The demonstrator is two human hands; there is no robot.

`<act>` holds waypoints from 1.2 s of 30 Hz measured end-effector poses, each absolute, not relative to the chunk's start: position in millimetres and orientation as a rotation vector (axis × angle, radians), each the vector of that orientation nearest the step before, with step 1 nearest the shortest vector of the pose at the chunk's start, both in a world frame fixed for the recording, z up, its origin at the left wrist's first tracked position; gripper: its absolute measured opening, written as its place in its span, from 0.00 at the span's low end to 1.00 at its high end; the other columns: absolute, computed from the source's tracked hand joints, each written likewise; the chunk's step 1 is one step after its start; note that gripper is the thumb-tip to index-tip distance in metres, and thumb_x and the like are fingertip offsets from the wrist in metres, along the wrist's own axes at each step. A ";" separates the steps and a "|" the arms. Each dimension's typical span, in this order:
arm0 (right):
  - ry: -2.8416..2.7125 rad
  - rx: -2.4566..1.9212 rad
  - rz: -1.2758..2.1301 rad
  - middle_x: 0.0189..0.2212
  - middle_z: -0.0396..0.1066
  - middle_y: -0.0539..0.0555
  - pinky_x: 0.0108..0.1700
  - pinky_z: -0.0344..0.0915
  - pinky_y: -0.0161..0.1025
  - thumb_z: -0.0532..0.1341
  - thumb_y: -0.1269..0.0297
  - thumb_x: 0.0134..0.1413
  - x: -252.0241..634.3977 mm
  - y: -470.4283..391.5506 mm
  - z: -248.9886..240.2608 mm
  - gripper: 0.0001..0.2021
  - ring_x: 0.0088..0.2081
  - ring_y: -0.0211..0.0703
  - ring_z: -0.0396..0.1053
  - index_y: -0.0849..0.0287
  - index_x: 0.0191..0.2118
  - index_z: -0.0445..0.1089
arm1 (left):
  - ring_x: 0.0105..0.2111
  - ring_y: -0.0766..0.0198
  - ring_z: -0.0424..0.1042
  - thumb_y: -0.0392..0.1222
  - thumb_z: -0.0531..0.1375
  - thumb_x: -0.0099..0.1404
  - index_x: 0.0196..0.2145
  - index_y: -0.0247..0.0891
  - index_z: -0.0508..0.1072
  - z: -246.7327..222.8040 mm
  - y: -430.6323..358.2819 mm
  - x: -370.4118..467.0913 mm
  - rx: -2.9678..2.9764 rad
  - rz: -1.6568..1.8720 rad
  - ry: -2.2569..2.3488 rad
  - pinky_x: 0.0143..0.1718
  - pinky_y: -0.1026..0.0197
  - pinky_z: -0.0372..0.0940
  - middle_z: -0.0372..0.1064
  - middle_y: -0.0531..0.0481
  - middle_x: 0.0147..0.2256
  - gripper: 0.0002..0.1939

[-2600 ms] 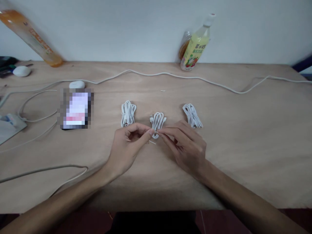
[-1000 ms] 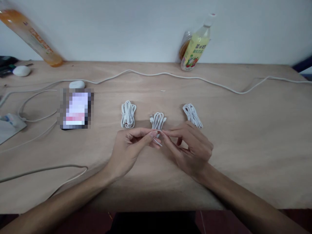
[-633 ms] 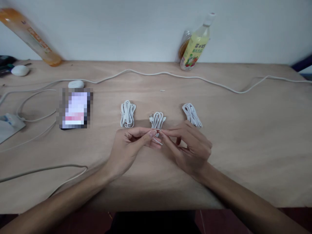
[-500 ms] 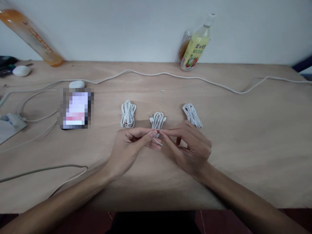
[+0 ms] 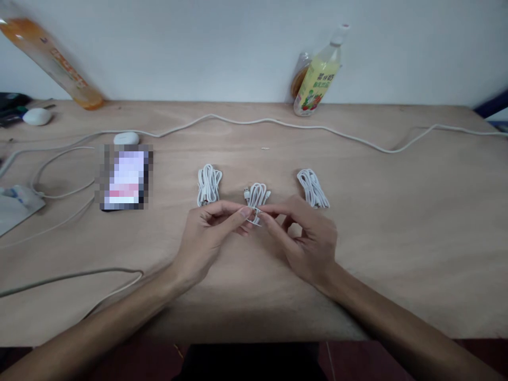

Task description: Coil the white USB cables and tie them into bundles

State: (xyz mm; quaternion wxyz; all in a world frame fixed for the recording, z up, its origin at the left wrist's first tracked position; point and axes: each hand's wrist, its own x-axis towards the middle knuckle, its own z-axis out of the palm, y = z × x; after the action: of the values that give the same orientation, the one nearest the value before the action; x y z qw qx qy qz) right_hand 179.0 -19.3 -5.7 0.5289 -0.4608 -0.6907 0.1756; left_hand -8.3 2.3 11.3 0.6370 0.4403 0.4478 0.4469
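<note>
Between both hands is a thin white twist tie [image 5: 254, 223], pinched from either side. My left hand [image 5: 204, 235] is closed with thumb and forefinger on its left part. From the other side, the thumb and forefinger of my right hand [image 5: 309, 241] grip it. Just beyond the fingertips lies a coiled white USB cable [image 5: 257, 194], its two plugs pointing away from me; the fingers partly hide its near end. One bundled white cable [image 5: 209, 182] rests to the left, and another bundled cable [image 5: 313, 188] is to the right, close to my right knuckles.
A phone [image 5: 126, 177] with a blurred screen lies at left, a white case [image 5: 126, 138] behind it. A long white cord [image 5: 273, 121] crosses the back. Bottles, one orange [image 5: 59, 66] and one yellow [image 5: 319, 76], stand by the wall. A small white scrap [image 5: 265, 148] lies mid-table.
Both hands have shifted slightly away from me, toward the middle cable. The tie's loose end has moved up and left, now across the near end of that cable.
</note>
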 end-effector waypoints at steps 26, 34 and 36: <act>-1.470 -1.187 0.997 0.26 0.75 0.47 0.28 0.61 0.35 0.68 0.64 0.66 174.9 -22.7 -3.5 0.07 0.25 0.35 0.65 0.55 0.34 0.81 | 0.28 0.64 0.84 0.37 0.75 0.61 0.32 0.43 0.89 25.3 -2.0 -6.2 1.117 1.080 1.208 0.36 0.65 0.80 0.84 0.54 0.26 0.02; -1.262 -1.211 1.044 0.30 0.80 0.49 0.26 0.66 0.35 0.71 0.61 0.60 174.5 -16.4 -2.0 0.05 0.28 0.37 0.71 0.54 0.33 0.80 | 0.32 0.58 0.87 0.42 0.77 0.61 0.31 0.41 0.87 17.6 0.1 -7.1 0.966 0.965 1.109 0.39 0.60 0.83 0.87 0.49 0.30 0.05; -1.220 -1.212 1.089 0.31 0.80 0.50 0.26 0.66 0.35 0.71 0.60 0.60 175.9 -14.2 -0.4 0.06 0.28 0.38 0.72 0.54 0.33 0.79 | 0.32 0.58 0.87 0.42 0.77 0.62 0.31 0.41 0.88 16.6 -0.1 -7.1 0.966 0.913 1.090 0.39 0.59 0.83 0.86 0.48 0.30 0.05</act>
State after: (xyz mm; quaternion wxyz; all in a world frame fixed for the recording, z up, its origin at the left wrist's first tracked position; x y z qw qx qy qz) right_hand 175.9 -14.2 -0.4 0.5252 -0.5067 -0.5101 0.4551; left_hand -7.1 -0.1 16.6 0.6529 0.4257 0.4801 0.4025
